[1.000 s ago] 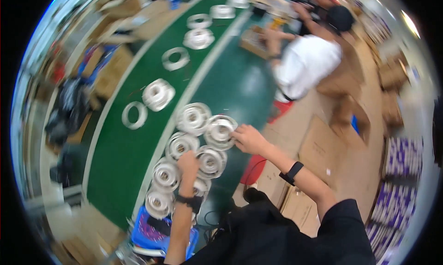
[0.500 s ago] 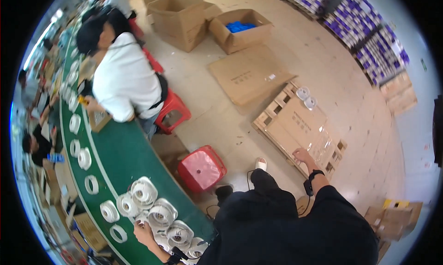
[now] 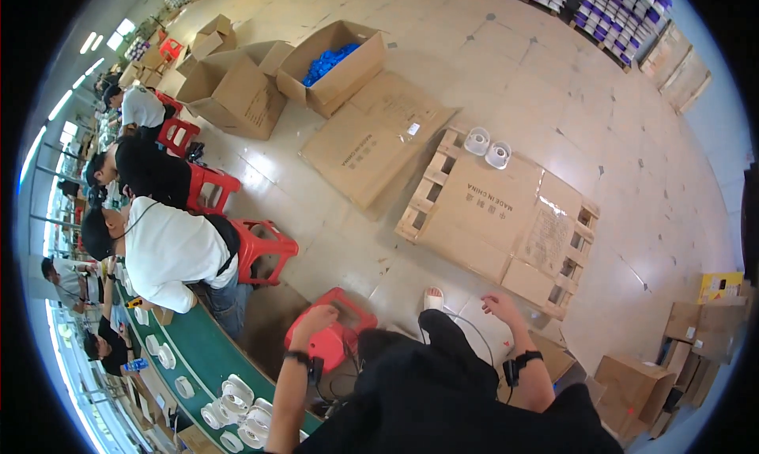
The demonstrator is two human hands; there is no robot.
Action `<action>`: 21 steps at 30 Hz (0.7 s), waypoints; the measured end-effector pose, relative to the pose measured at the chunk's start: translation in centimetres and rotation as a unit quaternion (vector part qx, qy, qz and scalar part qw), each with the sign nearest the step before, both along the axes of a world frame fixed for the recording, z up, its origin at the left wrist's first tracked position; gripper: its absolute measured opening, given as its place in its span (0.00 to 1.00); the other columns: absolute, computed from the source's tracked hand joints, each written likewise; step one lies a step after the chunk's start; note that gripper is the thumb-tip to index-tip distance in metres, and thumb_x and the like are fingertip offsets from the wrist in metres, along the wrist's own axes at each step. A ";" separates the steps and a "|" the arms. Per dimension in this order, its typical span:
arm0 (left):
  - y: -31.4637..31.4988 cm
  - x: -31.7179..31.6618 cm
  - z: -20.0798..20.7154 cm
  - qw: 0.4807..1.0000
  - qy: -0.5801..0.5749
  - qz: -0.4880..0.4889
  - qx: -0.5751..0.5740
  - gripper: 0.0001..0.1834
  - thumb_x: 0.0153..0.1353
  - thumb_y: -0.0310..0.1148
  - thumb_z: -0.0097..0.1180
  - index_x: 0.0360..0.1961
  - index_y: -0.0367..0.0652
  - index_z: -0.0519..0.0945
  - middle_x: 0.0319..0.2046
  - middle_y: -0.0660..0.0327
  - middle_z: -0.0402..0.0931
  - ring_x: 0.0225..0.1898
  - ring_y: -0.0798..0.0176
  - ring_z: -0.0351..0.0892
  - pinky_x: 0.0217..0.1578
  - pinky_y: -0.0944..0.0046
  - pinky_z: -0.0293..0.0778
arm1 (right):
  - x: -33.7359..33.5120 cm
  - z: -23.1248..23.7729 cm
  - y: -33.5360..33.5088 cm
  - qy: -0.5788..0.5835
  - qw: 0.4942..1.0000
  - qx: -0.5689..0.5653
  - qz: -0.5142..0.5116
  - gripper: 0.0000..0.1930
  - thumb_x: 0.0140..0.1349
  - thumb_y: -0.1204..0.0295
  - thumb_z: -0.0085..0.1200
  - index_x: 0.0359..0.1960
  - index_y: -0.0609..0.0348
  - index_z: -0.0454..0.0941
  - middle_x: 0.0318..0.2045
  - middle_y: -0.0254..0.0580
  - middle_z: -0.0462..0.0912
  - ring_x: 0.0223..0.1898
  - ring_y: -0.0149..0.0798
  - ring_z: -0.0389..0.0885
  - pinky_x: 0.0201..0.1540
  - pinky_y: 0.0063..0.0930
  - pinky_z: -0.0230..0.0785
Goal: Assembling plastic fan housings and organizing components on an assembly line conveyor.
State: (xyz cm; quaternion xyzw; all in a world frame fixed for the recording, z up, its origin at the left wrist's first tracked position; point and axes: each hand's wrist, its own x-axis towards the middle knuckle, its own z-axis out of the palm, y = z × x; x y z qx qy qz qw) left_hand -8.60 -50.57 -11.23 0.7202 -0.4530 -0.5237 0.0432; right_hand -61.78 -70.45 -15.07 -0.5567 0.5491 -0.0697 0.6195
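A wide factory floor [image 3: 506, 74] of pale, glossy tiles fills most of the view, strewn with flattened cardboard sheets [image 3: 371, 141] and open cardboard boxes [image 3: 237, 90], one of them holding blue parts [image 3: 328, 61]. A wooden pallet [image 3: 496, 217] covered with cardboard lies in the middle, its long axis running from upper left to lower right, and two white round fan housings [image 3: 487, 147] stand side by side at its upper edge.

The person is turned away from the green conveyor belt [image 3: 194, 351], which runs along the lower left with white ring-shaped and round fan parts [image 3: 237, 410] lying on it. The left hand [image 3: 315, 319] rests on the seat of a red plastic stool [image 3: 336, 339] just beside the person's dark-trousered leg; its fingers curl loosely downward over the stool's edge and hold nothing else. The stool stands upright on the floor between the belt and the pallet.

The right hand [image 3: 500, 305] is lifted over the floor near the pallet's lower corner, empty, with the fingers [image 3: 489, 299] slightly spread and bent, touching nothing. A dark band sits on each wrist. A white shoe [image 3: 432, 299] shows between the two hands.

Further up the belt, several co-workers sit on red stools [image 3: 265, 248], the nearest in a white shirt [image 3: 175, 252] leaning toward the belt.
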 end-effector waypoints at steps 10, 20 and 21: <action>-31.5 -4.9 -0.4 0.987 0.051 -0.002 -0.151 0.15 0.60 0.37 0.53 0.44 0.41 0.83 0.36 0.47 0.83 0.41 0.44 0.83 0.44 0.54 0.77 | -12.7 -3.3 1.0 0.130 0.969 0.130 -0.164 0.14 0.64 0.68 0.52 0.37 0.69 0.83 0.24 0.45 0.86 0.22 0.34 0.83 0.25 0.26 0.75; -47.0 2.6 -11.7 0.975 -0.071 -0.207 -0.044 0.16 0.63 0.39 0.49 0.41 0.41 0.82 0.37 0.47 0.81 0.40 0.48 0.81 0.44 0.53 0.77 | -6.7 -8.5 -26.0 0.268 0.954 -0.039 -0.130 0.15 0.56 0.63 0.57 0.33 0.64 0.85 0.22 0.49 0.84 0.26 0.40 0.83 0.31 0.35 0.73; -47.3 2.7 -12.0 0.980 -0.043 -0.196 -0.015 0.16 0.62 0.42 0.48 0.39 0.43 0.82 0.41 0.43 0.79 0.45 0.39 0.79 0.47 0.48 0.75 | -5.5 -9.5 -28.6 0.271 0.951 -0.066 -0.134 0.15 0.56 0.63 0.57 0.33 0.63 0.85 0.23 0.52 0.83 0.27 0.44 0.84 0.32 0.36 0.73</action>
